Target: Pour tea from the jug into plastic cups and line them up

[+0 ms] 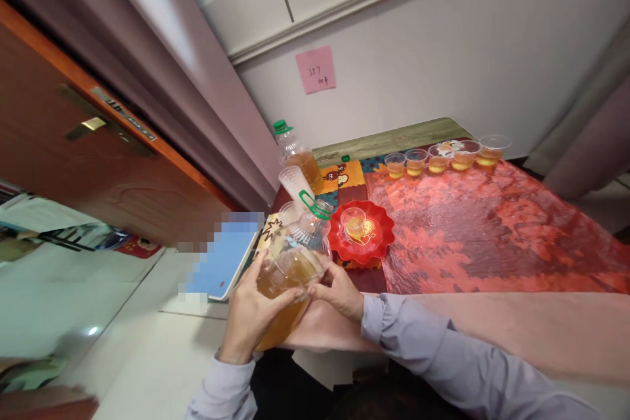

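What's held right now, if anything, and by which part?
A clear bottle of amber liquid, held by its body between the left hand and right hand, below the green neck ring.

Fairly bright lt., glare on floor (142, 341) & curtain (165, 20), edges stretched, btm L prob. blurred.

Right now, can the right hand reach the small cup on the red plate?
Probably yes: the red plate lies just beyond the right hand, and nothing seems to block the small cup. This hand holds the bottle, though, so probably must release it first.
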Demonstrator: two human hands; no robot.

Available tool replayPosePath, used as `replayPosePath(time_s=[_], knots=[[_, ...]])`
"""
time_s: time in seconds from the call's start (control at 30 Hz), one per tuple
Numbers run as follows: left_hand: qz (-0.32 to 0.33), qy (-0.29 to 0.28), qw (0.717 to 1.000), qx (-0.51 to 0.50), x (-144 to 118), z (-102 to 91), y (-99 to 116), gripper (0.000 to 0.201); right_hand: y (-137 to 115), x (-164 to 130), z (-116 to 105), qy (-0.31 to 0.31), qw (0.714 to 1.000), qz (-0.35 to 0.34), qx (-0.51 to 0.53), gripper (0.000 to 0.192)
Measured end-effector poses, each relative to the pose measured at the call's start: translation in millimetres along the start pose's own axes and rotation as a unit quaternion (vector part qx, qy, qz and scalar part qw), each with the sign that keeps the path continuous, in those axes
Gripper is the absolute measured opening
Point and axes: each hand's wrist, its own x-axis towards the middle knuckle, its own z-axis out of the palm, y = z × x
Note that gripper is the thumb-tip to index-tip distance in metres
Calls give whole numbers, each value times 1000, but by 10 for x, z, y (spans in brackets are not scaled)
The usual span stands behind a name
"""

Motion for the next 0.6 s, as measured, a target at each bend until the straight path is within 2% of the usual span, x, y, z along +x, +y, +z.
replayPosePath(time_s=[0.07, 0.17, 0.33, 0.43, 0.6], knots=[[0, -12, 1000, 12, -1, -25, -2, 107, 10, -17, 18, -30, 999, 13, 7, 91], [1, -28, 999, 41, 6, -55, 43, 102, 18, -43, 13, -46, 999, 11, -14, 84], [11, -59, 995, 75, 47, -102, 228, 96, 0, -68, -7, -24, 997, -19, -70, 73], [22, -67, 993, 98, 101, -121, 334, 93, -17, -83, 17, -10, 998, 9, -55, 69], [39, -65, 987, 141, 201, -112, 441, 92, -66, -98, 51, 14, 999, 49, -2, 74]])
